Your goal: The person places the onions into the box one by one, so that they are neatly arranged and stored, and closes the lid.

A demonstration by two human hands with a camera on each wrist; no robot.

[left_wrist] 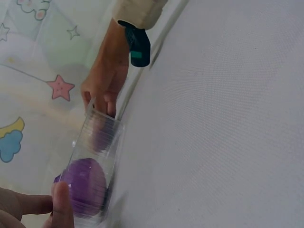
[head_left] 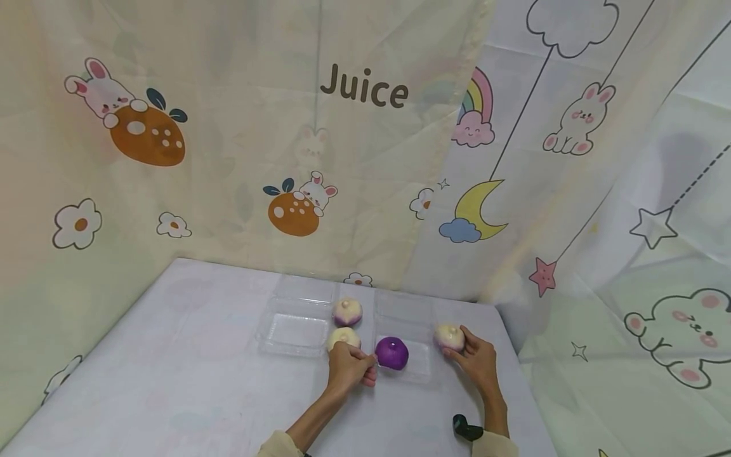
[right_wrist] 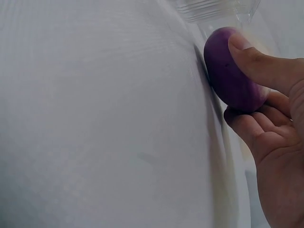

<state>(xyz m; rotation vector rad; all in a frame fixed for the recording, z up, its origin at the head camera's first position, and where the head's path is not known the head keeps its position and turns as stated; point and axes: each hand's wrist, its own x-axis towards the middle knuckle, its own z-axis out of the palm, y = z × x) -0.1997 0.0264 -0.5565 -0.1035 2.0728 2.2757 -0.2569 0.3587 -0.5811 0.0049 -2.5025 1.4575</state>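
Note:
In the head view my right hand (head_left: pixel 476 362) grips a cream-and-purple turnip (head_left: pixel 450 337) at the right side of a clear plastic container (head_left: pixel 419 374). The right wrist view shows the thumb on the purple side of this turnip (right_wrist: pixel 232 71), with fingers beneath it. A glossy purple turnip (head_left: pixel 391 353) sits in the container. My left hand (head_left: pixel 349 369) pinches the container's left edge, thumb and finger close to the purple turnip (left_wrist: pixel 88 187) in the left wrist view. Just behind the left hand lies a cream turnip (head_left: pixel 344 336), partly hidden by it.
Another cream-and-purple turnip (head_left: pixel 347 312) lies farther back. To its left stands a second clear plastic container (head_left: pixel 294 333) with its lid raised. Both containers are on a white table (head_left: pixel 188 355), with printed cloth (head_left: pixel 228 190) hanging behind and at the sides.

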